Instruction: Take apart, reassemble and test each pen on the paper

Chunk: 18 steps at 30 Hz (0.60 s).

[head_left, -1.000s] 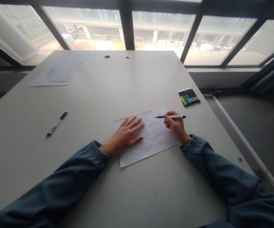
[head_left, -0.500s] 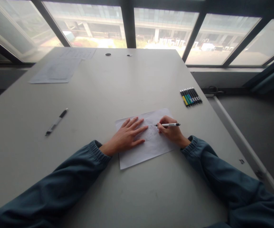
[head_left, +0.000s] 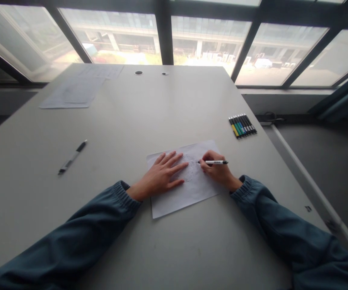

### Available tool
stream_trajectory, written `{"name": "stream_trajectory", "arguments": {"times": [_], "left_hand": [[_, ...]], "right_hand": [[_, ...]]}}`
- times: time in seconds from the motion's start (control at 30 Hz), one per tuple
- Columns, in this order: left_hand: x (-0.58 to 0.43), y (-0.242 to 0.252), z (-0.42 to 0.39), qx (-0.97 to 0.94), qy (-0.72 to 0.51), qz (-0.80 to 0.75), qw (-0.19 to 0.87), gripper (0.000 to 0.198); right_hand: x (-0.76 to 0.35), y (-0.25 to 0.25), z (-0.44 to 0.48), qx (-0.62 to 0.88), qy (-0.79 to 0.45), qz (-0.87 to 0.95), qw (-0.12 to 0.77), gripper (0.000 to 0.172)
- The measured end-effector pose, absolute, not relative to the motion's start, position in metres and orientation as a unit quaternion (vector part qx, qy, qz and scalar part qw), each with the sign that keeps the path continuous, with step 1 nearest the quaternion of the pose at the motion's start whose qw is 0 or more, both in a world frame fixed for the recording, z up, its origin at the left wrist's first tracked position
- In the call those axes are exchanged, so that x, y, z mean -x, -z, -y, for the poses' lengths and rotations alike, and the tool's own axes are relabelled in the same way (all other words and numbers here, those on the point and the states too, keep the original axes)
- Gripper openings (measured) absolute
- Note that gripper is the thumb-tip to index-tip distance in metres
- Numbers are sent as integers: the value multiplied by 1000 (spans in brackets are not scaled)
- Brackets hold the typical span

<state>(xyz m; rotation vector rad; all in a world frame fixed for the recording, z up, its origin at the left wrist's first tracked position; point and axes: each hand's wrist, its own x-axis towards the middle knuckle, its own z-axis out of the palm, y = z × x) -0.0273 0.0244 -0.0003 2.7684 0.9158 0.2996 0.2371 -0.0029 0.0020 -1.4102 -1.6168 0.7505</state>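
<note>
Pressing paper flat, left hand (right hand pinches pen).

Pale grey rectangular table, matte top. Near middle: white paper sheet with faint sketch lines, lying skewed. Left side: black-and-silver pen, alone, well apart from the sheet. Right edge: row of dark markers, side by side, touching. Far left corner: loose printed papers. Far edge: two small round holes.
</note>
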Motion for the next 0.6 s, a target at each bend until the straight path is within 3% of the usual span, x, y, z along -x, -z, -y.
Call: {"name": "stream_trajectory", "arguments": {"times": [0.4, 0.6], "left_hand": [[27, -2, -25, -941, -98, -308, 102, 63], [26, -7, -27, -920, -224, -295, 128, 59]], "right_hand": [[-239, -5, 3, 560, -250, 586, 529, 16], [-237, -9, 8, 462, -415, 548, 560, 15]]}}
